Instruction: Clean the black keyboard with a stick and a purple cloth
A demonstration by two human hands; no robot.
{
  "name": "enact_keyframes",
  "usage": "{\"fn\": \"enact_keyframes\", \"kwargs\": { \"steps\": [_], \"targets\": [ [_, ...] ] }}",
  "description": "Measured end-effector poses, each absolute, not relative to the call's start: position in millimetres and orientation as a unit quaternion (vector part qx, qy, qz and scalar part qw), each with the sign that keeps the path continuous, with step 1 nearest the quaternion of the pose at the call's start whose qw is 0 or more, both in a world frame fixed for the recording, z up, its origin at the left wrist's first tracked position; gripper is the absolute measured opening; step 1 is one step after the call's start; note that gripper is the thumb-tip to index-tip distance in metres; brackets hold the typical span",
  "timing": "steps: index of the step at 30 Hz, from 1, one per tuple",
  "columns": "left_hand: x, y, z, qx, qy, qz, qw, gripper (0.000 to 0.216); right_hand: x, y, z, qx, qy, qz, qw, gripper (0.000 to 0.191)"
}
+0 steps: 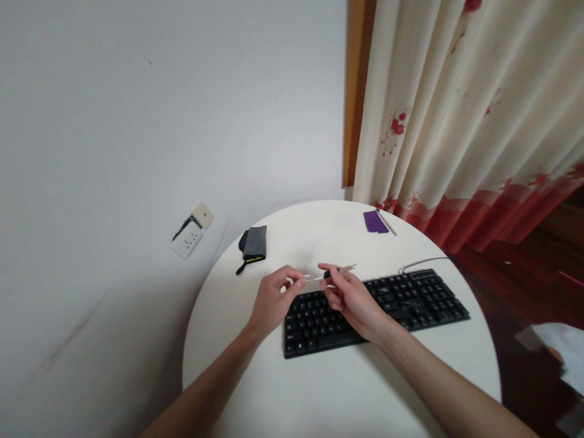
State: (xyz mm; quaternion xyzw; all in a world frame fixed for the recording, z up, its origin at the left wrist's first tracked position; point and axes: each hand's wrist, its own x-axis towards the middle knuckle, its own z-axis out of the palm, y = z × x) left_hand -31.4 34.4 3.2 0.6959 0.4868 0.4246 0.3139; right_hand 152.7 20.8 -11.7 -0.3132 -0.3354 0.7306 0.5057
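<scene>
Over the black keyboard point(323, 331) my two hands meet at a slim tool point(327, 274), which has a black middle, a pale end pointing right and thin shiny wire-like or clear parts on the left. My left hand point(272, 298) is closed, with thumb and index fingertips pinched at the thin left end. My right hand point(353, 299) is closed round the black part, its index finger lying along the top. The tool's exact kind is too small to make out. Several keys lie hidden beneath my right hand and wrist.
Everything stands on a round white table point(246, 389) against the wall. A grey and black pouch point(254, 242) lies at the back left. A purple cloth point(375, 222) and a thin stick point(387, 223) are at the back right. The keyboard cable point(422, 261) runs off the right edge, near the curtain point(438, 121).
</scene>
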Motion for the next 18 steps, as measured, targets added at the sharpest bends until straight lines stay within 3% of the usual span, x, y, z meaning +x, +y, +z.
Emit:
{"fn": "enact_keyframes", "kwargs": {
  "steps": [4, 8, 18],
  "targets": [
    [-34.9, 44.8, -4.5, 0.67, 0.468, 0.411, 0.404, 0.021, 147.6, 32.2, -19.0, -0.35, -0.346, 0.639, 0.59, 0.038],
    [-46.9, 63.7, -11.5, 0.7, 0.423, 0.369, 0.442, 0.024, 145.0, 41.9, -26.0, -0.41, -0.398, 0.537, 0.621, 0.041],
    [-85.8, 92.8, -52.2, 0.703, 0.486, 0.325, 0.405, 0.031, 146.1, 38.6, -45.9, -0.48, -0.475, 0.47, 0.568, 0.037]
  ]
}}
